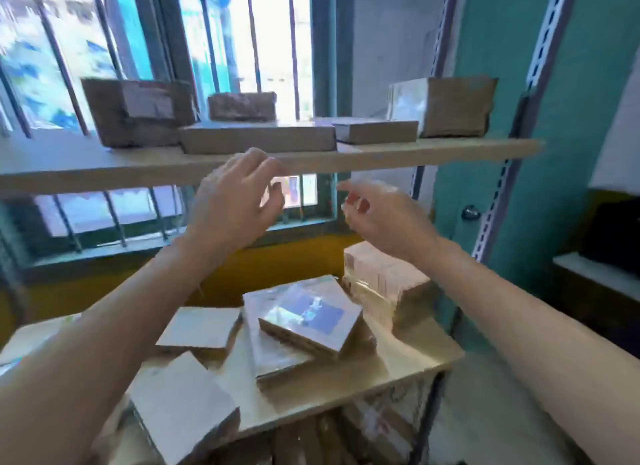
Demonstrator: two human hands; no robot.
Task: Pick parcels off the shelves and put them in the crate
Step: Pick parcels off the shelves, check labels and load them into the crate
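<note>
- The upper shelf (433, 155) runs across the far side in front of a barred window (104, 32); the lower shelf (408, 357) sits near and below it.
- On the upper shelf, a tall brown parcel (138, 113) stands at far left and a boxy parcel (453, 106) at far right.
- Between them lies a long flat parcel (258, 137) at the shelf's front edge, with a smaller flat parcel (377, 129) just beside it on the right.
- The lower shelf carries a pile of flat parcels; a label-topped parcel (310, 321) rests tilted on another.
- The left hand (232, 205) is raised just below the upper shelf's edge, fingers loosely curled, holding nothing.
- The right hand (384, 215) is raised near it, fingers spread and empty, apart from every parcel.
- No crate shows in this view.
</note>
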